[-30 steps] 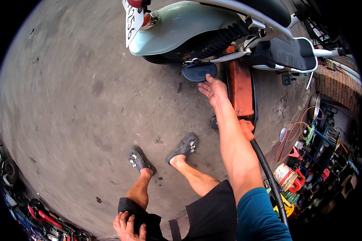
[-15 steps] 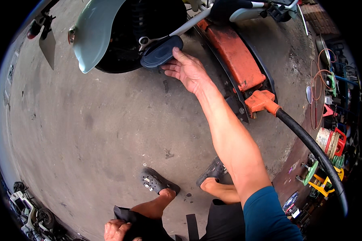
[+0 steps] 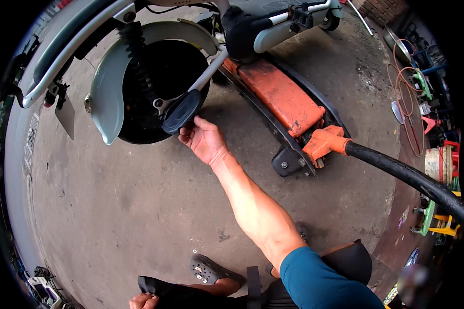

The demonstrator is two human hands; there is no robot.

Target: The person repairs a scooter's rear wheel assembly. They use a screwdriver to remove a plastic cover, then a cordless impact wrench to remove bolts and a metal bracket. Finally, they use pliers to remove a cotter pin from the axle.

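Observation:
My right hand [image 3: 203, 141], palm turned up, grips the lower edge of a dark oval footrest [image 3: 183, 110] with curled fingers and thumb. The pad sits at the end of a white bar beside a scooter's rear wheel [image 3: 165, 67], pale green mudguard [image 3: 108, 95] and black coil shock [image 3: 136, 67]. My left hand [image 3: 143, 301], partly cut off at the bottom edge, has its fingers curled on my dark shorts [image 3: 170, 291]. To the right of my right hand is an orange floor jack [image 3: 278, 92] with a long black handle [image 3: 402, 175], under the scooter's body [image 3: 242, 33].
Stained concrete floor [image 3: 118, 206] lies around my feet in grey clogs [image 3: 209, 270]. Along the right are coiled hoses [image 3: 404, 98], buckets [image 3: 438, 165], coloured stands and clutter, with a brick wall [image 3: 381, 10] behind. Parked vehicles [image 3: 44, 288] line the lower left.
My view has tilted and shifted, showing more of the rear wheel and jack. My right hand stays at the footrest, its palm now turned further up. My left hand remains on the shorts.

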